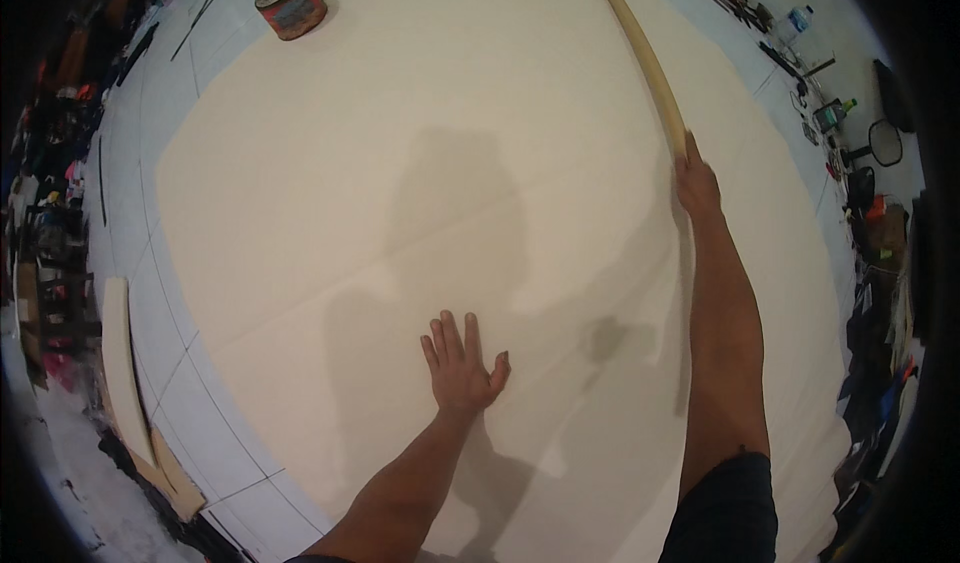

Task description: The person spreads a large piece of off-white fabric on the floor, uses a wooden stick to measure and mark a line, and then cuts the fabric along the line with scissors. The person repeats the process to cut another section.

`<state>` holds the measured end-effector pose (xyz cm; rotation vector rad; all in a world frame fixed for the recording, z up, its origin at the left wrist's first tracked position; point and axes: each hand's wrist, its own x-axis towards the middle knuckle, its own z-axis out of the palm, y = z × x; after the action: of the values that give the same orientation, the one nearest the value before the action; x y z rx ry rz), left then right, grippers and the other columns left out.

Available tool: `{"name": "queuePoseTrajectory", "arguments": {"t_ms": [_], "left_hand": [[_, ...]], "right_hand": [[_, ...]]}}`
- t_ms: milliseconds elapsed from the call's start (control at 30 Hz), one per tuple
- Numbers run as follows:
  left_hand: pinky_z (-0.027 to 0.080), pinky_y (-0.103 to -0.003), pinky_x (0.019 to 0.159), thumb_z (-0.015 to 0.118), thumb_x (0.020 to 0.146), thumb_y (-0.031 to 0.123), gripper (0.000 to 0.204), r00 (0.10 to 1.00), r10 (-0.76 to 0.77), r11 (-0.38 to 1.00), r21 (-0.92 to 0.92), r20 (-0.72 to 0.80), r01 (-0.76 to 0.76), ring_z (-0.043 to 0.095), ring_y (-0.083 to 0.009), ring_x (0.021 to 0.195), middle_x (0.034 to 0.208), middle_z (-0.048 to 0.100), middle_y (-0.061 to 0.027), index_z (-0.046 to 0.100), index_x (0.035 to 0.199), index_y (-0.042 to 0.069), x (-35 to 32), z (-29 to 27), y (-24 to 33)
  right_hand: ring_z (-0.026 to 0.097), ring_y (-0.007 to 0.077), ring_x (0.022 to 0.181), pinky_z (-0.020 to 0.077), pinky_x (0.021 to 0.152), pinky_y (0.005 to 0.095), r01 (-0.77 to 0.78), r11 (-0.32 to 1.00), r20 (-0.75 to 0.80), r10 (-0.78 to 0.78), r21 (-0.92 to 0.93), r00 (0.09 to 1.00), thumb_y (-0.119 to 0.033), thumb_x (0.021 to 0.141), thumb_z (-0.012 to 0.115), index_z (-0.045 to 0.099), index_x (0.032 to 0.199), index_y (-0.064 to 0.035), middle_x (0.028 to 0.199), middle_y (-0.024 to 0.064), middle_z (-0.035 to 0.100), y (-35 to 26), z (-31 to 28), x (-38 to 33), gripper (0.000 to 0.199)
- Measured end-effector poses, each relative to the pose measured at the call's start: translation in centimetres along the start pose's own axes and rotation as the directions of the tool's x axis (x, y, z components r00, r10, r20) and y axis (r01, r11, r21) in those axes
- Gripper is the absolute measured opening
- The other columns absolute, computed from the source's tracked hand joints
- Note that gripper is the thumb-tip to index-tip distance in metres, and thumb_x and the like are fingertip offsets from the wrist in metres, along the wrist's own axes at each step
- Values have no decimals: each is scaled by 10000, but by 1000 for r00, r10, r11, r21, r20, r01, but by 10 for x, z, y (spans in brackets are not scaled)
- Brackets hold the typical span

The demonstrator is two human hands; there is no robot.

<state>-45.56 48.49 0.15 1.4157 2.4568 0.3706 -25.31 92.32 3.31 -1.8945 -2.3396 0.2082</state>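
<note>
A broad cream sheet (290, 213) covers most of the tiled floor, with faint crease lines running across it. My left hand (462, 375) lies flat on the sheet near the middle, its fingers stretched and thumb out to the side, holding nothing. Farther away on the right, my right hand (698, 185) is closed around the near end of a long, pale wooden strip (645, 53). From there the strip runs away to the top edge, where its far end is out of view. Shadows of my head and arms fall on the sheet.
A red and dark round tin (291, 7) stands on the sheet's far left edge. Pale long pieces (125, 373) lie on the tiles (215, 423) at left. Along the right wall are a clear bottle (796, 23), a round mirror (885, 143) and assorted clutter. More clutter lines the left side.
</note>
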Motion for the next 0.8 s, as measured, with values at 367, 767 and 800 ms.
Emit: {"name": "queuePoseTrajectory", "arguments": {"t_ms": [367, 767, 800], "left_hand": [[94, -588, 1133, 587, 822, 457, 809, 999, -27, 1000, 11, -33, 27, 151, -455, 1415, 1519, 166, -294, 311, 1454, 34, -2, 1, -9], [82, -583, 1136, 560, 843, 470, 800, 999, -35, 999, 30, 12, 34, 143, -454, 1415, 1508, 185, -300, 302, 1458, 27, 1, -4, -4], [59, -574, 1143, 565, 839, 467, 824, 998, -48, 999, 15, 39, 47, 118, -446, 1424, 1517, 163, -296, 273, 1470, 25, -2, -4, -4]], "right_hand": [[578, 284, 874, 557, 738, 446, 263, 955, 85, -254, -133, 964, -313, 972, 486, 336, 1459, -335, 1047, 114, 525, -74, 14, -135, 511], [616, 369, 893, 526, 794, 480, -35, 999, 35, 36, -12, 999, -318, 992, 418, 306, 1471, -267, 1008, 199, 543, -99, 0, -57, 494], [602, 364, 904, 529, 789, 488, -9, 1000, 42, 9, 2, 999, -322, 991, 422, 330, 1458, -274, 1000, 197, 534, -98, 4, -85, 479]]}}
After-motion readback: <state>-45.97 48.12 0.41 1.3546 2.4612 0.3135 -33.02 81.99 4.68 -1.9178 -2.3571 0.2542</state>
